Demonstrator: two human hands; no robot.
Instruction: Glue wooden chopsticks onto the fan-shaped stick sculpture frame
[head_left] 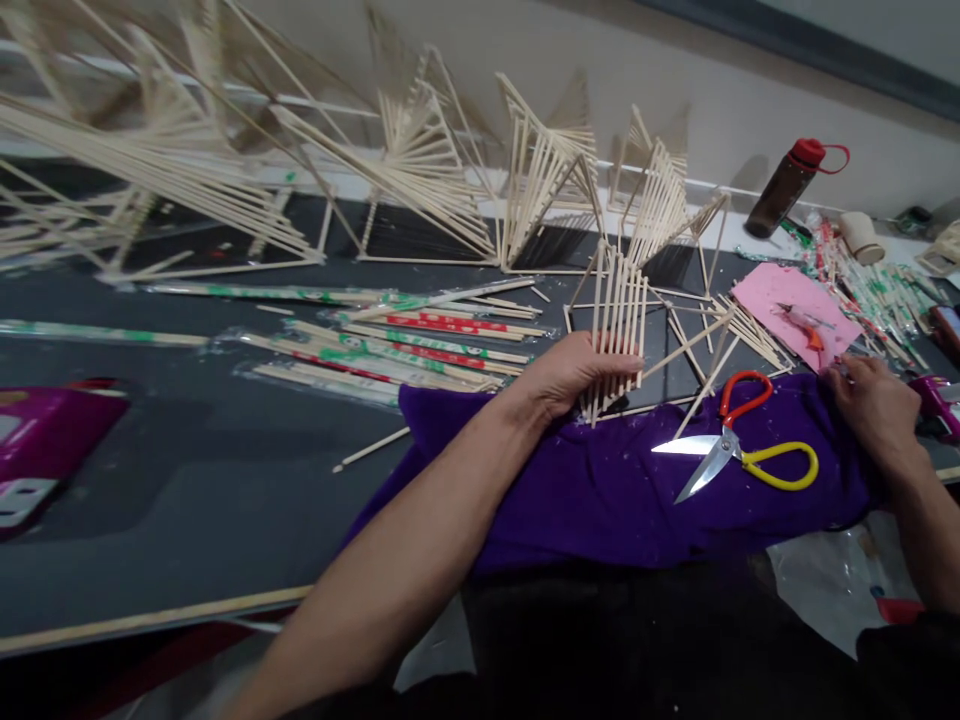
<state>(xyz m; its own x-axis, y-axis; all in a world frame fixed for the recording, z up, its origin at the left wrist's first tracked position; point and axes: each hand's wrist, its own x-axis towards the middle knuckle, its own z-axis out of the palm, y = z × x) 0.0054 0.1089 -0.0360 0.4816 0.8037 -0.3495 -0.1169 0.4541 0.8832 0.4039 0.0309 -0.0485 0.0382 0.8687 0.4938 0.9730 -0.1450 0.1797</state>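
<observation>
My left hand (574, 370) is closed around the lower part of a small frame of thin wooden sticks (619, 300), thumb across a row of parallel sticks. Open stick triangles of the frame stand beside it. My right hand (876, 405) is at the right, fingers pinched together at the near edge of a pink sheet (784, 300); what they grip is too small to make out. A small orange-and-white object (808, 325) rests on the sheet. Between my hands, scissors (726, 440) with one red and one yellow handle lie with blades apart on a purple cloth (585, 500).
Several larger stick structures (427, 190) stand along the wall. Wrapped chopsticks (420, 335) and loose sticks (757, 330) cover the dark table (225, 480). A red-capped bottle (784, 190) stands at the back right. Magenta boxes lie at the left (52, 440) and far right.
</observation>
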